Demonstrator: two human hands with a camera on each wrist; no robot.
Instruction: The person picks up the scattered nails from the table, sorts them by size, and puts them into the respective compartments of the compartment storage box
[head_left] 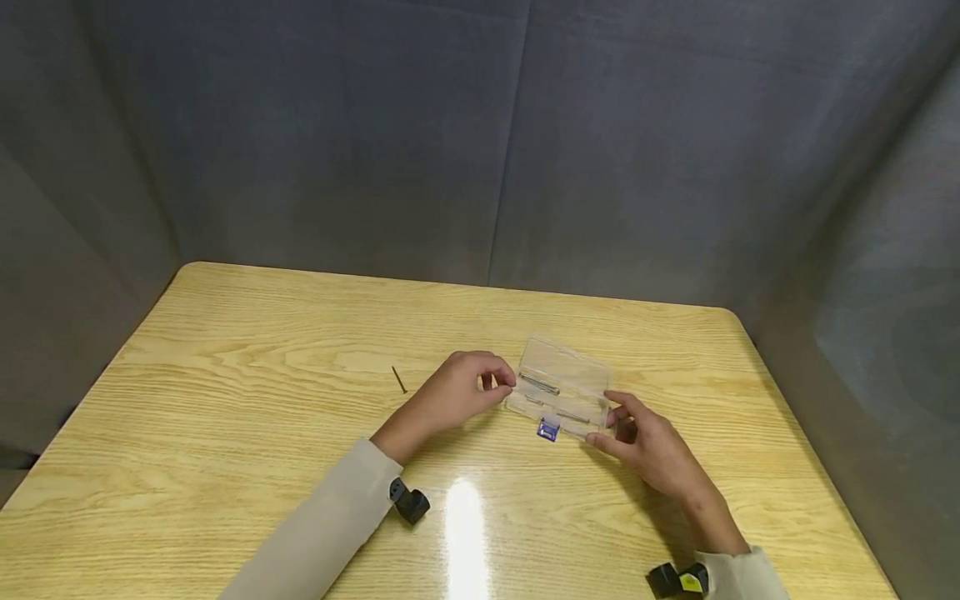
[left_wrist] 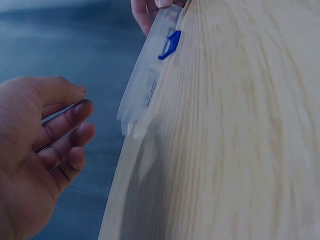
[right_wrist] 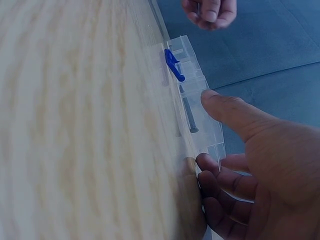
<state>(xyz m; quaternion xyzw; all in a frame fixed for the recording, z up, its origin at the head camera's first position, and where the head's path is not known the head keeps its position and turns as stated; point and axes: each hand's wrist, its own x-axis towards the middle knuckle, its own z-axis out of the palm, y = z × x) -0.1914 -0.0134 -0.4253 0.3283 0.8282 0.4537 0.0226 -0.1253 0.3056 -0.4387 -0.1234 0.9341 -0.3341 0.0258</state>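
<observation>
A clear plastic case [head_left: 566, 364] lies on the table with its lid raised at the back. Long metal screws or nails [head_left: 540, 383] sit in its compartments, and a blue latch [head_left: 548, 429] hangs at its front edge. My right hand [head_left: 651, 446] holds the case's right end between thumb and fingers. In the right wrist view, a dark nail-like piece [right_wrist: 189, 112] shows through the clear wall. Close to the case's left end is my left hand [head_left: 468, 383], its fingers loosely bent. The left wrist view shows this hand [left_wrist: 45, 145] apart from the case, holding nothing.
A single dark screw or nail [head_left: 399, 380] lies on the wooden table [head_left: 262, 400], left of my left hand. Grey curtains [head_left: 337, 142] hang behind the table and along its sides. A bright light reflection falls on the tabletop near the front.
</observation>
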